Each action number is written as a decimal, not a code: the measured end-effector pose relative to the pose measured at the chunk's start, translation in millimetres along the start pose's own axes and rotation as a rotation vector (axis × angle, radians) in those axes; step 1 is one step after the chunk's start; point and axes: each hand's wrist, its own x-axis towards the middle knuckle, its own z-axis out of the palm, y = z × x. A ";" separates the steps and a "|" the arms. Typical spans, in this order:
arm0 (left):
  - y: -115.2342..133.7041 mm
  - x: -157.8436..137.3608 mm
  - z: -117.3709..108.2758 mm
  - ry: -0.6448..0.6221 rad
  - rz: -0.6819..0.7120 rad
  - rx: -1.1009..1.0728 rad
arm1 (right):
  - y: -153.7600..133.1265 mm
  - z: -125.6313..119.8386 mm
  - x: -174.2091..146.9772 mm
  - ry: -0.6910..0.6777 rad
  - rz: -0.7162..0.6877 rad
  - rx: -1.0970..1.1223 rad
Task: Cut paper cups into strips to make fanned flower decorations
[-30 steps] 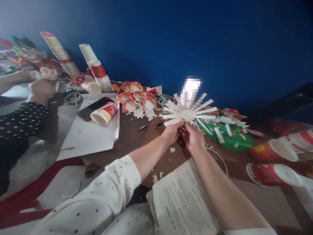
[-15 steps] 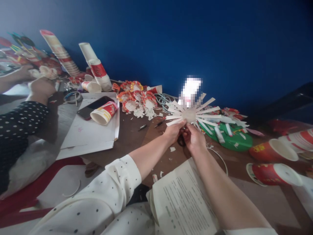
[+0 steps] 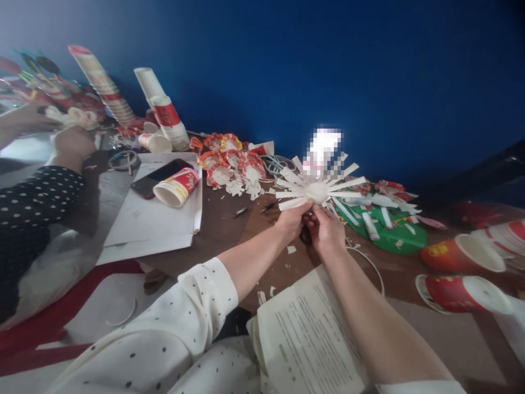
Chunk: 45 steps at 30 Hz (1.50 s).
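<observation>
Both my hands pinch the near edge of a paper cup cut into strips point(image 3: 317, 191), its strips fanned out like rays around the pale round base. My left hand point(image 3: 293, 220) grips it with thumb and fingers from the left. From the right, my right hand point(image 3: 329, 230) has its thumb up against the same edge, fingers curled underneath. A dark object point(image 3: 305, 235), partly hidden, shows between the hands. Behind the strips is a bright pixelated patch. Below the hands lies a printed sheet point(image 3: 305, 334).
A green plate point(image 3: 404, 241) with paper scraps is at right, near red paper cups point(image 3: 463, 254). Cut paper flowers point(image 3: 233, 164) pile up at centre back. Leftward are a phone point(image 3: 150, 183), a cup point(image 3: 176, 187) and stacked cups point(image 3: 109, 90). Another person's hands point(image 3: 71, 145) work at far left.
The view has shifted slightly, so most things sit a little further right. My hands keep the cut cup in nearly the same place, its strips tilted a little differently.
</observation>
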 end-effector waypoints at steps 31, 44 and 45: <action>8.9 -1.1 -6.6 -0.255 0.034 0.192 | -34.0 -26.2 21.7 0.087 -0.049 0.153; 9.4 -3.5 -7.7 -0.341 0.000 0.181 | -26.1 -22.2 12.7 0.088 -0.196 -0.076; 9.4 -3.5 -7.6 -0.329 -0.002 0.181 | -25.9 -22.4 12.3 0.081 -0.197 -0.085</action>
